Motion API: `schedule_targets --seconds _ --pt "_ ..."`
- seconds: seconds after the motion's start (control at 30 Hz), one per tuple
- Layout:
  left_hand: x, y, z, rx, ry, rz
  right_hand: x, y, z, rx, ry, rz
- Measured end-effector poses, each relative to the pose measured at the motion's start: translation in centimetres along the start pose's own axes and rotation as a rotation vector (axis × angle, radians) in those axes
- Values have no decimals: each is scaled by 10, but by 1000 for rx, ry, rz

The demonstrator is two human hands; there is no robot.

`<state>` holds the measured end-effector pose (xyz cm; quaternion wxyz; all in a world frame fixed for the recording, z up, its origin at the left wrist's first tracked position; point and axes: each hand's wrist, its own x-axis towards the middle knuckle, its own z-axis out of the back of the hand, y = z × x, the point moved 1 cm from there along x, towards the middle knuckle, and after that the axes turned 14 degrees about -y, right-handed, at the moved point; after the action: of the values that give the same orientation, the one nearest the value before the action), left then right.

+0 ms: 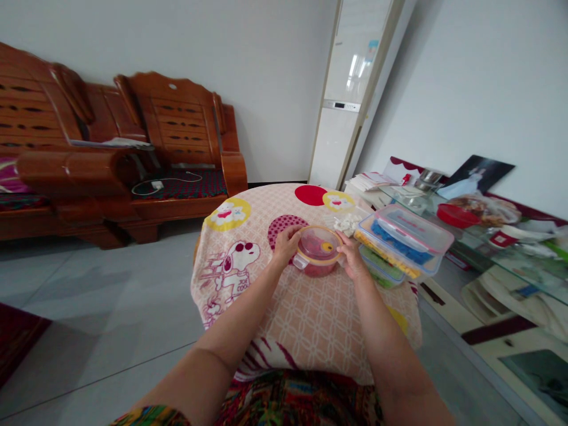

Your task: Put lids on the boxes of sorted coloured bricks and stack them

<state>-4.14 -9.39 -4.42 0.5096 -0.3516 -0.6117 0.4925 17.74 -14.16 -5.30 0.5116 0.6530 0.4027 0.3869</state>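
Note:
A round clear food container (317,269) with a yellow-rimmed lid (316,244) stands upright on the cloth-covered table, reddish contents showing through it. On its left side my left hand (287,244) grips the rim, fingers curled along the edge. My right hand (350,255) holds the opposite side, with fingers at the lid's edge. A side clip on the lid hangs toward me. Just right of my right hand, rectangular food containers (402,239) are stacked, with blue, yellow and green pieces inside. White pieces (348,223) lie in a clear container behind my right hand.
The round table's patterned cloth (306,319) hangs over its edge near my lap. Along the right wall stands a glass-topped cabinet (488,248) with a red bowl (458,215), bags and papers. Wooden chairs (177,130) are at the back left, and a tall white air conditioner (341,136) is behind.

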Motion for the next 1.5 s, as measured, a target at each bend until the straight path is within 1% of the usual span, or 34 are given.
schedule_targets --seconds 0.17,0.33,0.4,0.6,0.8,0.9,1.1,1.23,1.3,1.37,1.4,1.5 --pt "0 2 -1 -12 -3 -3 -1 2 -4 -34 -16 35" --pt "-1 3 -1 -26 -20 -7 -11 0 -3 14 -12 17" --pt "-1 3 0 -32 -23 -7 -19 0 0 58 25 15" --pt "1 9 0 -79 7 27 -32 -2 13 137 207 38" --pt "2 10 -1 -93 21 36 -31 1 24 160 288 -38" --pt "1 8 -1 -78 20 31 -30 2 26 130 284 -65" --pt "1 4 -1 -63 47 -9 -27 0 25 99 216 -81" --pt "0 5 -2 -66 62 6 -30 -2 25 96 198 -68" --pt "-3 4 1 -85 80 24 -33 -2 25 96 183 -70" --pt "-7 3 10 -128 148 32 -36 -3 26 98 160 -73" --pt "-8 1 16 -160 217 32 -37 -3 26 100 151 -70" --pt "-12 -4 37 -256 521 46 -41 -5 26 103 141 -56"
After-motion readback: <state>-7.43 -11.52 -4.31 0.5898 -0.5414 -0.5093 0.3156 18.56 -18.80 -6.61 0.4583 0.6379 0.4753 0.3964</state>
